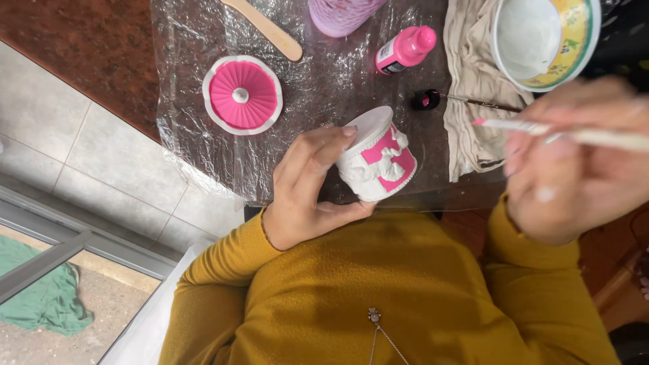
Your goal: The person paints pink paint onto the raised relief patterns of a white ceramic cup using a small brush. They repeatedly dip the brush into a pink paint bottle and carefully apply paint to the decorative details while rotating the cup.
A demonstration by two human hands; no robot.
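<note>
My left hand (305, 188) grips a small white ceramic pot (376, 161) with pink painted panels and a raised white bow, tilted on its side above the plastic-covered table. My right hand (574, 159), blurred and close to the camera, holds a thin white paintbrush (541, 128) whose pink-tipped end points left toward the pot without touching it. The pot's round lid (242, 94), pink with a white rim and knob, lies on the plastic sheet to the left.
A pink paint bottle (404, 49) lies by its black cap (426, 99). A beige cloth (473, 88), a bowl (544, 40), a wooden stick (267, 28) and a lilac cup (341, 13) rest on the plastic wrap (196, 149). Tiled floor lies left.
</note>
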